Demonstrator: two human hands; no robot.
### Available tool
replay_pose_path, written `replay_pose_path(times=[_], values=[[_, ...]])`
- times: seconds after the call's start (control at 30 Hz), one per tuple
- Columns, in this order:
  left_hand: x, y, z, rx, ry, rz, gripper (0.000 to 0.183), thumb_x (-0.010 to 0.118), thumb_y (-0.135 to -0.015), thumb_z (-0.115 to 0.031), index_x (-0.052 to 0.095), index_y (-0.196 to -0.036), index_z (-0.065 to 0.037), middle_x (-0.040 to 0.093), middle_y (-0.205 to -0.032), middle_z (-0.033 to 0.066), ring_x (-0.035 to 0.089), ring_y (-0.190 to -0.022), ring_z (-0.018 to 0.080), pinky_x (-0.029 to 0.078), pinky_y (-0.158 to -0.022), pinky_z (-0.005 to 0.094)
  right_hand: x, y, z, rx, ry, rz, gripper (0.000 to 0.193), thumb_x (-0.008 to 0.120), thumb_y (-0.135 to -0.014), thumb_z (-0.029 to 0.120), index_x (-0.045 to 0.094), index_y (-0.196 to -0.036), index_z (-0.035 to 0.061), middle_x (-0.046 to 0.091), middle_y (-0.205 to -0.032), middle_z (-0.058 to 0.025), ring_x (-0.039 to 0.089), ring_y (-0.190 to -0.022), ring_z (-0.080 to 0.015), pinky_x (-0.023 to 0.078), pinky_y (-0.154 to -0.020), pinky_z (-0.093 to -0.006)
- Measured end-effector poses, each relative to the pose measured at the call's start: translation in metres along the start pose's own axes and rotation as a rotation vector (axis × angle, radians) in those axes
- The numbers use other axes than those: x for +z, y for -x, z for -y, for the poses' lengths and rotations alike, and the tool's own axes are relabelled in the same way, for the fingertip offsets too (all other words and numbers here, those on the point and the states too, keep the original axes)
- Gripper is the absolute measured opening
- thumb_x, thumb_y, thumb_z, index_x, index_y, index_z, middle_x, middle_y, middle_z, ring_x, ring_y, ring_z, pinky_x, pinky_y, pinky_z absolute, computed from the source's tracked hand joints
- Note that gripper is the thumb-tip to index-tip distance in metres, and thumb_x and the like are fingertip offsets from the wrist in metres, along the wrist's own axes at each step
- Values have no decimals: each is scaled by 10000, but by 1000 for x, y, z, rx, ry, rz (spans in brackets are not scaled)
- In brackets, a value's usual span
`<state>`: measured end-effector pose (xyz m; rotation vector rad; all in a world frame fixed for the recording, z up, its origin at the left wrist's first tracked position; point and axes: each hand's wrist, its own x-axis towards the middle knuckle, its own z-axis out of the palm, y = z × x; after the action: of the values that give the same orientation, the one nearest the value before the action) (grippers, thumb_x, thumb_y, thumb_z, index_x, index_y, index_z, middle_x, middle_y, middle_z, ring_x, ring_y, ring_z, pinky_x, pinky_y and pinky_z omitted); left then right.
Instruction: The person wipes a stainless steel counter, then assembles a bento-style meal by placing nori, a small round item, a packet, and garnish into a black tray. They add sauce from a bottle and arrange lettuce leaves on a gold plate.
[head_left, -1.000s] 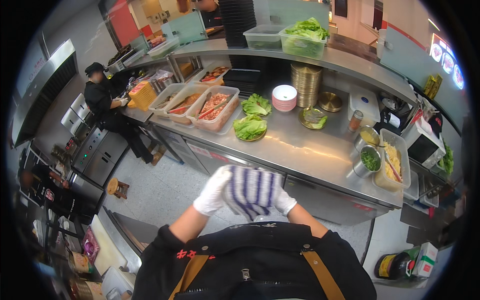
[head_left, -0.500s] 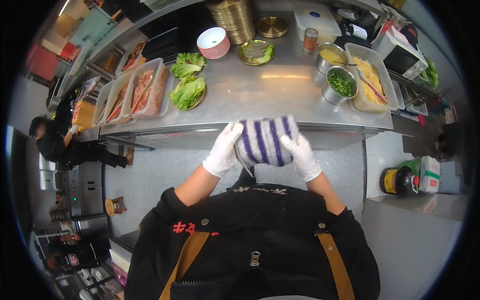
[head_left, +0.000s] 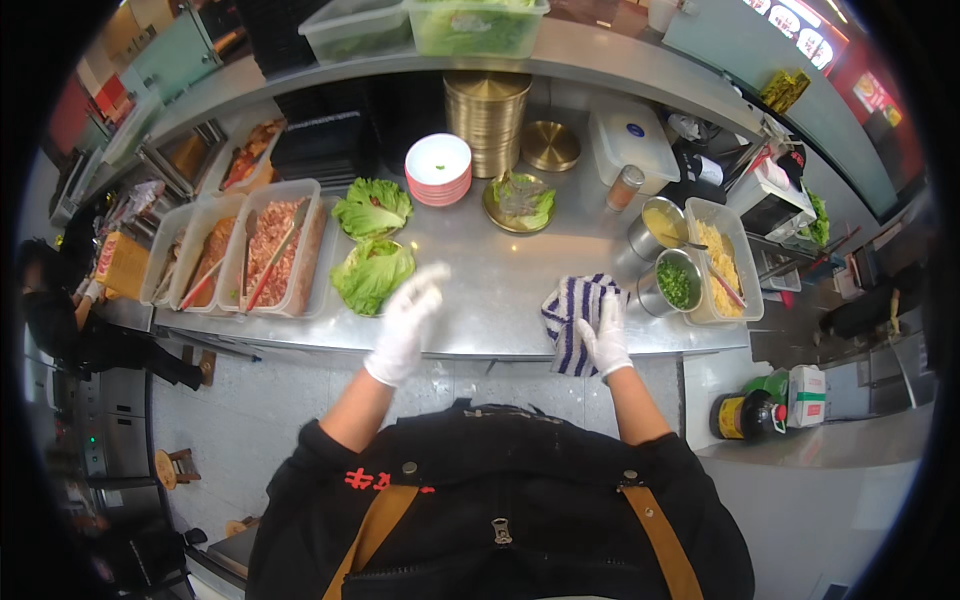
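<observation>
My right hand (head_left: 607,342), in a white glove, has hold of a purple-and-white striped cloth (head_left: 570,312) at the counter's front edge. Part of the cloth lies on the steel top and a corner hangs over the edge. Where its fingertips press into the cloth is partly hidden. My left hand (head_left: 405,328), gloved too, is empty and slightly blurred, with its fingers stretched out. It is just right of the nearer lettuce leaves (head_left: 372,276). More lettuce (head_left: 372,208) lies behind those. A metal pot of chopped green onion (head_left: 678,285) stands right of the cloth.
Tubs of raw meat (head_left: 278,250) stand left on the steel counter (head_left: 480,310). White bowls (head_left: 438,160), stacked gold plates (head_left: 487,110) and a gold plate of lettuce (head_left: 520,203) are behind. A yellow sauce pot (head_left: 657,226) and a tub of yellow shreds (head_left: 722,270) stand right. A co-worker (head_left: 85,310) is left.
The cloth, held in both hands before the counter, is now on its edge at the right. My left hand has let go and moved left toward the lettuce. The view has shifted.
</observation>
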<state>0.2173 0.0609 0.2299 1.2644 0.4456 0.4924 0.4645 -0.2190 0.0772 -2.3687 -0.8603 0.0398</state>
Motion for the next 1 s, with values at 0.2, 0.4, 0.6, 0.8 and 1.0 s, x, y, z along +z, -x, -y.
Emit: replay_pose_path(times=[0.2, 0.4, 0.6, 0.8, 1.0], values=[[1, 2, -189, 1167, -192, 165, 671, 737, -880, -246, 460, -1444, -9, 487, -1485, 140, 433, -1389, 258, 310, -1178, 413, 21, 2, 18, 181, 432, 196, 901, 600, -910, 504, 186, -1576, 62, 186, -1631, -169, 200, -1482, -369, 143, -1208, -512], [45, -3, -236, 1622, -785, 380, 691, 729, -879, -273, 444, -1453, -14, 469, -1494, 145, 417, -1398, 267, 299, -1181, 422, 17, 2, 16, 171, 425, 233, 908, 598, -904, 518, 198, -1571, 52, 197, -1625, -179, 209, -1480, -367, 149, -1202, -525], [62, -18, -233, 1655, -969, 452, 712, 722, -878, -300, 429, -1463, -20, 451, -1504, 150, 401, -1407, 276, 289, -1185, 431, 7, -1, 18, 125, 320, 261, 912, 621, -900, 498, 198, -1569, 45, 172, -1631, -195, 210, -1472, -414, 160, -1195, -538], [73, -35, -231, 1626, -1083, 458, 733, 714, -877, -327, 413, -1473, -25, 434, -1514, 156, 385, -1415, 285, 279, -1189, 439, -11, -25, 8, 86, 308, 161, 963, 676, -865, 485, 186, -1571, 52, 124, -1637, -215, 203, -1470, -442, 171, -1183, -566], [79, -48, -229, 1576, -1158, 432, 754, 707, -876, -354, 397, -1483, -30, 416, -1523, 161, 369, -1424, 294, 269, -1193, 448, -2, -50, -10, 102, 249, 219, 985, 697, -851, 492, 192, -1564, 39, 138, -1628, -233, 200, -1470, -439, 166, -1200, -524]])
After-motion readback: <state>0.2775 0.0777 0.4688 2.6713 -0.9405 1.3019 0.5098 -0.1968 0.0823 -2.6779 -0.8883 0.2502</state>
